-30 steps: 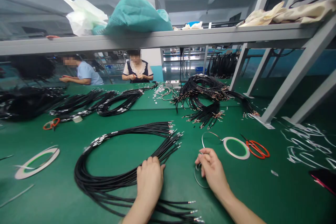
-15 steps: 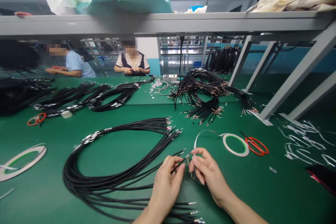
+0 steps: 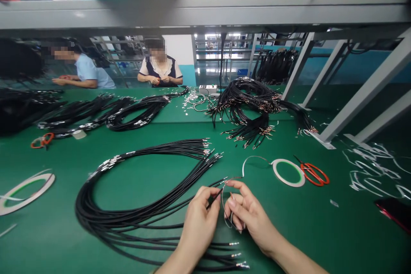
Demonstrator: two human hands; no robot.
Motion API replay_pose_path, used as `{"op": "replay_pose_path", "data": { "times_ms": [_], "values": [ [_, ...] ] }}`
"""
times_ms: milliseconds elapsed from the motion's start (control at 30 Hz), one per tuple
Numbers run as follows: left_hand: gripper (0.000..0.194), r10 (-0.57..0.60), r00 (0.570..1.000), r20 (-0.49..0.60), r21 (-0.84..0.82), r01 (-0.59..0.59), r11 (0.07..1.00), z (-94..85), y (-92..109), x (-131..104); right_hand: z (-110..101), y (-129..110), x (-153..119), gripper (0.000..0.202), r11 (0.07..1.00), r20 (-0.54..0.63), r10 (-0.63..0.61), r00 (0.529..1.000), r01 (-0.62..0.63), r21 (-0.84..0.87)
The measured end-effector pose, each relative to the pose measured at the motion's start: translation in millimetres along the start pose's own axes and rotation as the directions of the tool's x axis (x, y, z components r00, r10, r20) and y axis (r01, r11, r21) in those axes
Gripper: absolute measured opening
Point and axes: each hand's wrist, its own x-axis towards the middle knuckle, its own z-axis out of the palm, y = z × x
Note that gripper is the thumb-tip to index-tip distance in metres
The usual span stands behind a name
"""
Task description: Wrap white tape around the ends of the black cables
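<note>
My left hand point(image 3: 199, 220) is closed, with thumb and fingertips pinching a black cable close to its end. Just right of it, my right hand point(image 3: 252, 216) has its fingers curled round a thin pale strip of tape point(image 3: 243, 168), which loops by the cable end. That strip runs back to a white-rimmed tape roll point(image 3: 275, 176) with a green middle. A looped bundle of black cables point(image 3: 85, 205) with metal tips spreads left of and under my left hand. Several loose cable ends point(image 3: 234, 255) lie below my hands.
Orange-handled scissors point(image 3: 316, 175) lie beside the roll. Another tape roll point(image 3: 48, 184) is at far left. More cable bundles point(image 3: 250, 94) lie at the back. White strip scraps point(image 3: 369, 167) and shelf legs point(image 3: 359, 98) stand right. Two people sit across the table.
My right hand's index finger has stretched toward the cable end, and the tape strip by the fingers has shifted. My left hand still holds the cable. The camera view has tilted slightly down.
</note>
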Motion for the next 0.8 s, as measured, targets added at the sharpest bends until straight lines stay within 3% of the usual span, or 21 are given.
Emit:
{"op": "replay_pose_path", "data": {
  "times_ms": [100, 233, 333, 433, 533, 633, 800],
  "values": [
    [0.02, -0.018, 1.0, -0.003, 0.143, 0.019, 0.99, 1.3, -9, 2, -3, 2, 1, 0.031, 0.998, -0.101, -0.024, 0.995, 0.018, -0.061],
    [0.034, 0.049, 0.996, -0.075, 0.156, -0.037, 0.987, 1.8, -11, 2, -9, 2, 1, 0.025, 0.989, -0.204, -0.065, 0.977, 0.037, -0.14],
    [0.036, 0.164, 0.974, -0.153, 0.114, -0.147, 0.983, 0.7, -3, -2, -10, -1, 0, 0.023, 0.991, -0.202, -0.087, 0.976, 0.064, -0.115],
    [0.032, 0.207, 0.97, -0.13, 0.025, -0.206, 0.978, 2.1, 5, -8, -8, -6, -2, 0.023, 0.998, -0.158, -0.066, 0.985, 0.065, -0.01],
    [0.035, 0.088, 0.995, -0.051, -0.199, -0.096, 0.975, 6.7, 6, -9, -6, -9, -3, 0.025, 0.997, -0.143, -0.047, 0.989, 0.056, 0.061],
    [0.043, -0.1, 0.995, 0.006, -0.455, 0.092, 0.886, 8.8, 1, -3, -7, -11, -3, 0.028, 0.996, -0.155, -0.071, 0.985, 0.079, 0.047],
    [0.05, -0.308, 0.944, -0.116, -0.589, 0.184, 0.787, -0.8, -4, 11, -18, -15, -1, 0.032, 0.988, -0.251, -0.154, 0.956, 0.153, -0.023]
  ]
}}
